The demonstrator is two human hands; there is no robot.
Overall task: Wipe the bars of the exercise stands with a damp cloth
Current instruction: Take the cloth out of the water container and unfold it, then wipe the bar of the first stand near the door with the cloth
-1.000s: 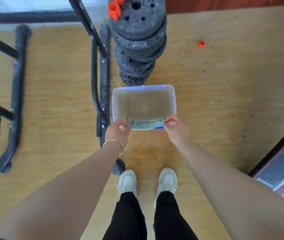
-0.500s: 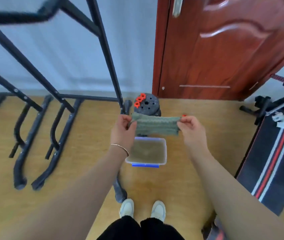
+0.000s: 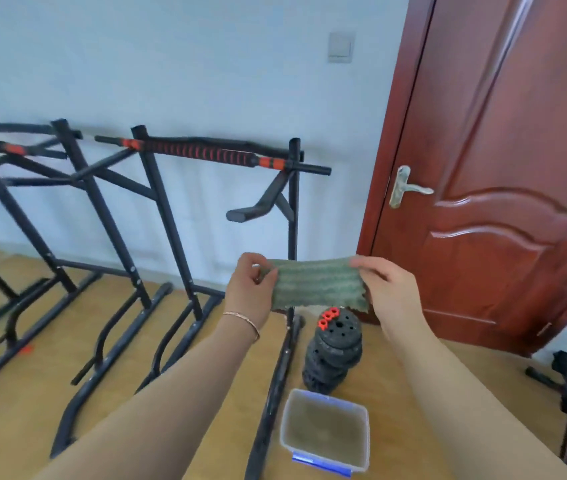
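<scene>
Up in front of the chest, the green cloth (image 3: pixel 320 285) is stretched flat between the two hands, well above the floor. The left hand (image 3: pixel 252 289) pinches the cloth's left edge between thumb and curled fingers, and a thin bracelet (image 3: pixel 245 320) circles that wrist. The right hand (image 3: pixel 387 284) grips the opposite edge the same way, thumb on top, so the cloth sags a little in the middle and hangs down between them. Just beyond the left hand stand the black exercise stands (image 3: pixel 157 202), several frames in a row running off to that hand's left; the nearest one carries a horizontal bar (image 3: pixel 205 154) with red and black grip wrap, higher than both hands and farther away, not touched by cloth or fingers. One upright post of that stand rises directly behind the cloth. Below the right hand, on the wooden floor, a stack of black weight plates (image 3: pixel 332 351) with red collars (image 3: pixel 327 315) on top sits beside the stand's foot. Nearer the body and under the gap between the forearms is a clear plastic tub (image 3: pixel 323 433) holding murky water. Past the right hand is a reddish-brown door (image 3: pixel 500 168) with a metal handle (image 3: pixel 405 188).
</scene>
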